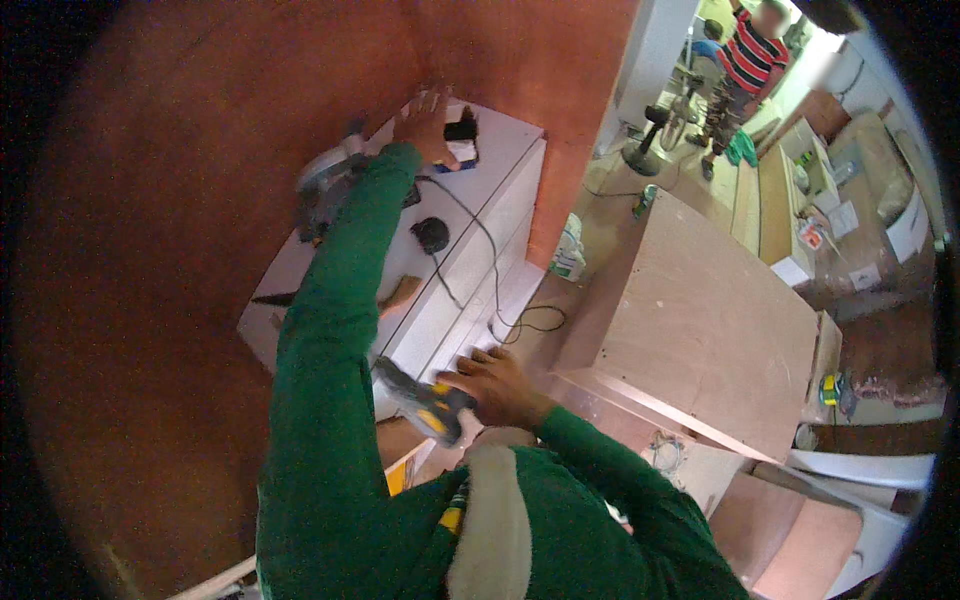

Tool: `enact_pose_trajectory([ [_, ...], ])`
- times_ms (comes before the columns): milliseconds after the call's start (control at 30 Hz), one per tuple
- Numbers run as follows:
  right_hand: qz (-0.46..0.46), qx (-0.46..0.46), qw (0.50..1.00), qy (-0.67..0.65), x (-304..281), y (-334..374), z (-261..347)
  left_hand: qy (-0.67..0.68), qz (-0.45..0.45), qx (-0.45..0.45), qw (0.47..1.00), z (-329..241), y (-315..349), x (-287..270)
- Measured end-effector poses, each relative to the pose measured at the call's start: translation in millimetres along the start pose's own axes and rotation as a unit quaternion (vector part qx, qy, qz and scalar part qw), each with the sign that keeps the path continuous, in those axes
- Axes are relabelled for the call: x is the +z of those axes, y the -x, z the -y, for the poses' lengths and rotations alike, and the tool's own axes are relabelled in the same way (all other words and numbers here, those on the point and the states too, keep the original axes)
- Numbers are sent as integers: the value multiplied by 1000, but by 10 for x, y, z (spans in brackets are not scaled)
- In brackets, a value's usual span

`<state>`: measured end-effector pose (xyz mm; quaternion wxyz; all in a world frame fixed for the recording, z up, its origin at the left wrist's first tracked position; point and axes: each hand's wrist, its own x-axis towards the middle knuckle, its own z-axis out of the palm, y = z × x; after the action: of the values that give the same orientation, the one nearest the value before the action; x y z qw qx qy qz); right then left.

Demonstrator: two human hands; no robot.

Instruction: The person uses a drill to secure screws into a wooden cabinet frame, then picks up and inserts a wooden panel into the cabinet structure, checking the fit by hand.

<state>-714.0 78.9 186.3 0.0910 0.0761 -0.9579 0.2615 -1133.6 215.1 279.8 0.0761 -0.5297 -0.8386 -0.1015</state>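
My left hand [424, 125] reaches to the far end of a white cabinet top [505, 140]. Its fingers look spread, though slightly blurred, beside a small black-and-white box [461, 143] with blue at its lower edge. Close to my body, my right hand [505, 387] is closed around a grey, black and yellow cordless drill [428, 408], which is blurred and partly hidden by the fingers. A power saw [328, 178] lies left of my left forearm, which covers part of it. A round black object [430, 235] with a cable sits on the white top.
Reddish-brown panels [190, 250] enclose the white cabinet. A black cable [497, 270] hangs over its front. To the right stands a large wooden box [715, 320], with a tape measure [829, 390] beyond it. A person in a striped shirt [752, 52] stands at the far right.
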Motion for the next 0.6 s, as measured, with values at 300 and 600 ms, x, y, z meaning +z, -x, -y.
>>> enact_pose_trajectory([
  [300, -205, 428, 880, -4, -321, 2951, -96, 36, 211, 73, 974, 329, -971, 519],
  [600, -404, 678, 606, -97, 241, 4067, 868, 148, 167, 112, 968, 32, -848, 642],
])
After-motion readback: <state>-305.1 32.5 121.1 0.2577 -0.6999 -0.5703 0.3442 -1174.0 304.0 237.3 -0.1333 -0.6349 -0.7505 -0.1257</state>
